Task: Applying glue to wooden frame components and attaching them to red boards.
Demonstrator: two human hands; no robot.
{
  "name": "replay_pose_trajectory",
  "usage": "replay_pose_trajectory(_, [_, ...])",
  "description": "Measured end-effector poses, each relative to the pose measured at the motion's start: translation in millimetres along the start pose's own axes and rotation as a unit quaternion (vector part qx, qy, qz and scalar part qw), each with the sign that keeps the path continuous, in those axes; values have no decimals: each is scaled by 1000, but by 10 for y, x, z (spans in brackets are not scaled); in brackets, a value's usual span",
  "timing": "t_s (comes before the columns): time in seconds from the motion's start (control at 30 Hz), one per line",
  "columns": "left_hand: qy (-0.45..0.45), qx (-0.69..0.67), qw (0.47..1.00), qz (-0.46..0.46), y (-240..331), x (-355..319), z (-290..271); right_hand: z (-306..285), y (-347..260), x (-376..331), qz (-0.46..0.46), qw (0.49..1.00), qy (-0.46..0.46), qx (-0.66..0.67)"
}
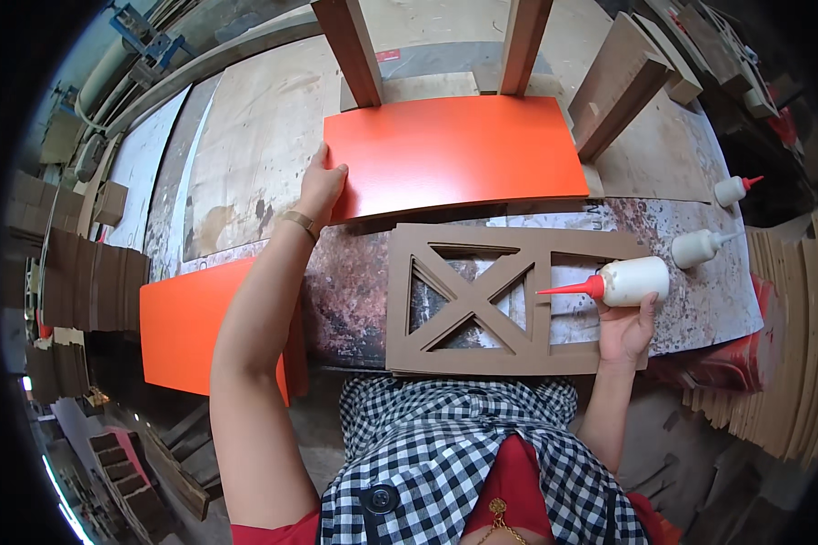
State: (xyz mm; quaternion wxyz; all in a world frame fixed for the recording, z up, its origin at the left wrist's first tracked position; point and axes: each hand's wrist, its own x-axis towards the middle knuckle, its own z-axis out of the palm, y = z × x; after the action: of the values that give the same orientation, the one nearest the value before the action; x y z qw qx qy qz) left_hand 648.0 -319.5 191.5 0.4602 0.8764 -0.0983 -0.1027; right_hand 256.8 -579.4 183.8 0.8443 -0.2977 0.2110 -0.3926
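My left hand (pixel 323 189) grips the left edge of a glossy orange panel (pixel 454 154), thumb on top. The panel lies at the far side of the work area, its near edge raised a little over the table. In my right hand (pixel 629 331) is a white glue bottle (pixel 636 281) with a red pointed nozzle, tipped on its side and aimed left. Beneath the bottle lies a stack of brown cut-out frames (pixel 468 300) with an X-shaped brace, near the table's front edge. Whether glue is coming out cannot be seen.
Wooden posts (pixel 350 54) stand behind the panel, with a thick wooden block (pixel 623 86) at its right. Two more glue bottles (pixel 695 247) stand at the right edge. Another orange panel (pixel 186 322) is at the left. Stacked brown boards (pixel 95 277) and thin wood sheets (pixel 804 336) flank the table.
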Motion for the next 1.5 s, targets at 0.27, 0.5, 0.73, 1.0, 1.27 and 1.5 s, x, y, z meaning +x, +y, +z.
replay_pose_trajectory(0.27, [35,413,906,90,-69,133,30,25,20,27,15,999,-46,21])
replay_pose_trajectory(0.5, [-154,303,887,311,367,28,342,312,102,112,5,996,-91,10])
replay_pose_trajectory(0.73, [-180,367,863,297,410,190,443,885,389,291,5,990,-107,-94])
replay_pose_trajectory(1.0, [-181,368,863,296,394,196,458,1709,933,319,-80,925,-273,-253])
replay_pose_trajectory(1.27, [-177,365,865,295,414,191,471,1784,1078,358,-84,905,-283,-308])
replay_pose_trajectory(1.5, [-173,370,864,295,414,174,465,1793,1126,325,-77,905,-266,-323])
